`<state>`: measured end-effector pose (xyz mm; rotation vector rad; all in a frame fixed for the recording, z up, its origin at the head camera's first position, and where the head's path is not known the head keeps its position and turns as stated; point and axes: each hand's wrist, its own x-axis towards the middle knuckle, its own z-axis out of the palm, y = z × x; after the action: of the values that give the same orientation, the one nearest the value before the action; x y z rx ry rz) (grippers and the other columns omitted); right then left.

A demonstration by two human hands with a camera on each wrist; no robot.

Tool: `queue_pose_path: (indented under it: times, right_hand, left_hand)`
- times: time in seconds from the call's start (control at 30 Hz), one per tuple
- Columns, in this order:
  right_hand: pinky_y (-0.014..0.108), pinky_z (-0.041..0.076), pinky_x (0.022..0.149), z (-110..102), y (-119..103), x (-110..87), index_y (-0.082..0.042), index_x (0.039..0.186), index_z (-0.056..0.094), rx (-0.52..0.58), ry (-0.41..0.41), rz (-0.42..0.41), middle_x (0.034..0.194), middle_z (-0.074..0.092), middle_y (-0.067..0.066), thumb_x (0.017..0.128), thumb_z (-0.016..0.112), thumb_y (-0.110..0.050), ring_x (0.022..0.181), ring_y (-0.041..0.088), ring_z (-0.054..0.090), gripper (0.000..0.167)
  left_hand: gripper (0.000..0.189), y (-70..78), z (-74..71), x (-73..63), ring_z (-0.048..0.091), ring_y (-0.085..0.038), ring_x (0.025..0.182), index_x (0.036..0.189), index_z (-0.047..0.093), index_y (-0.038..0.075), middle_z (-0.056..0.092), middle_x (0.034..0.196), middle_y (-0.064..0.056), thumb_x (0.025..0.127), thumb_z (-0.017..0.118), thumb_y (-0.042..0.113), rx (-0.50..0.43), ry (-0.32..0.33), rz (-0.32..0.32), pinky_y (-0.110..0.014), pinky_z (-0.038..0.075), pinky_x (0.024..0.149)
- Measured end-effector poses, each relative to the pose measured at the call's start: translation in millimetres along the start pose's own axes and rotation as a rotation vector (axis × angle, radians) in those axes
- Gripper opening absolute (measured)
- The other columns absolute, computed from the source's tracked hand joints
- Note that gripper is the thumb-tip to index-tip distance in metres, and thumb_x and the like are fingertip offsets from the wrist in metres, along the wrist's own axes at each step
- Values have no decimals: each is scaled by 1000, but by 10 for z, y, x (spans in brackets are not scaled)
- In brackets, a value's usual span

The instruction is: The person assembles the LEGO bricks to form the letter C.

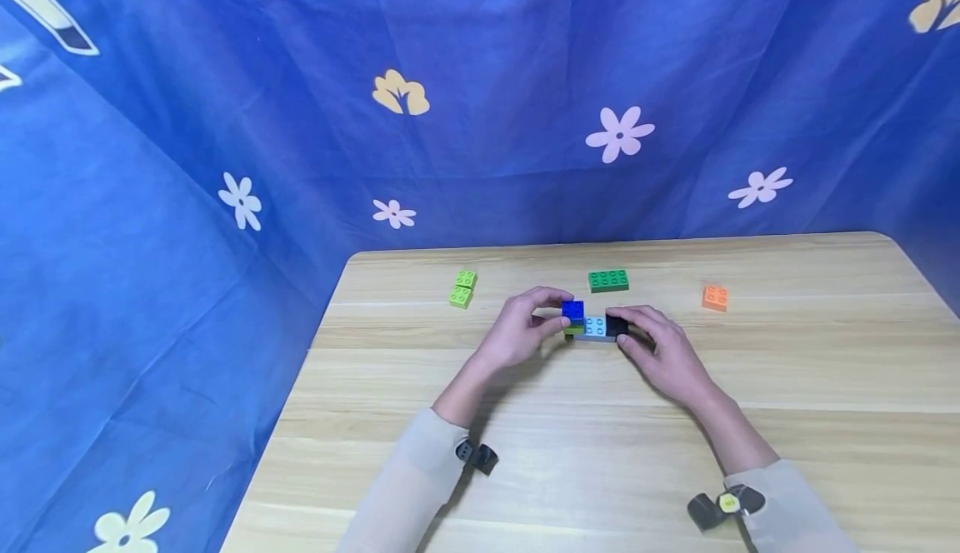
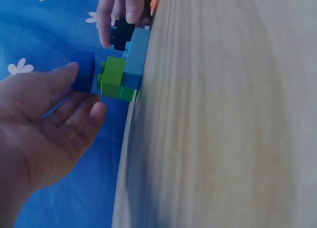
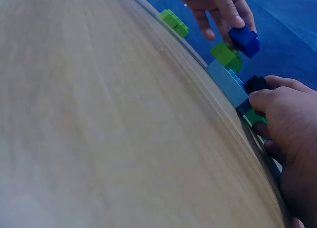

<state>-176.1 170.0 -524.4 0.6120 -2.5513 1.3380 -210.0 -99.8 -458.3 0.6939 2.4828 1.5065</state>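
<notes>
A dark blue toy building brick (image 1: 573,311) is pinched between the thumb and fingers of my left hand (image 1: 517,332). In the left wrist view a gap shows between this blue brick and the lime green brick (image 2: 113,75) beside it. That lime brick sits on the left end of a long light blue brick (image 1: 595,326), whose studs show in the middle. On its right end is a black brick (image 3: 256,84). My right hand (image 1: 663,353) grips the black brick between thumb and fingers, steadying that end on the table.
Two lime green bricks (image 1: 463,289) lie at the back left of the wooden table (image 1: 600,453). A long green brick (image 1: 608,280) lies just behind the hands, and an orange brick (image 1: 715,297) farther right. A blue patterned cloth (image 1: 495,145) hangs behind the table.
</notes>
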Motion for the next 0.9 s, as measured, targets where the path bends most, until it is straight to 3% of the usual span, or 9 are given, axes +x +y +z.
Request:
queue_pose_path:
  times: [0.37, 0.67, 0.77, 0.9]
  right_hand:
    - [52, 49, 109, -22, -6, 1, -25, 144, 65, -1, -1, 5, 140, 66, 1, 101, 73, -9, 132, 28, 60, 47]
    - [36, 47, 111, -30, -15, 10, -25, 144, 65, 0, 2, 5, 140, 65, 0, 101, 72, -9, 133, 26, 59, 46]
    - [39, 48, 111, -24, -5, 11, -25, 144, 66, 4, 1, 7, 141, 65, 0, 101, 72, -9, 133, 27, 59, 46]
    - [48, 50, 110, -7, 15, 2, -25, 144, 66, 3, -7, 18, 140, 65, 0, 101, 72, -9, 133, 27, 59, 46]
  left_hand:
    - [37, -8, 37, 16, 68, -25, 124, 137, 66, 5, 67, 134, -10, 100, 72, 4, 40, -13, -14, -23, 58, 95]
    - [37, 23, 54, 27, 68, -24, 122, 137, 69, 7, 67, 132, -9, 100, 72, 6, 77, -7, 0, -31, 58, 100]
    - [37, 40, 59, 26, 68, -24, 122, 137, 69, 6, 67, 132, -9, 100, 72, 5, 86, -5, -7, -36, 57, 103]
    - [37, 41, 69, 20, 69, -24, 120, 136, 70, 7, 69, 129, -9, 100, 73, 6, 124, 3, -18, -34, 57, 104]
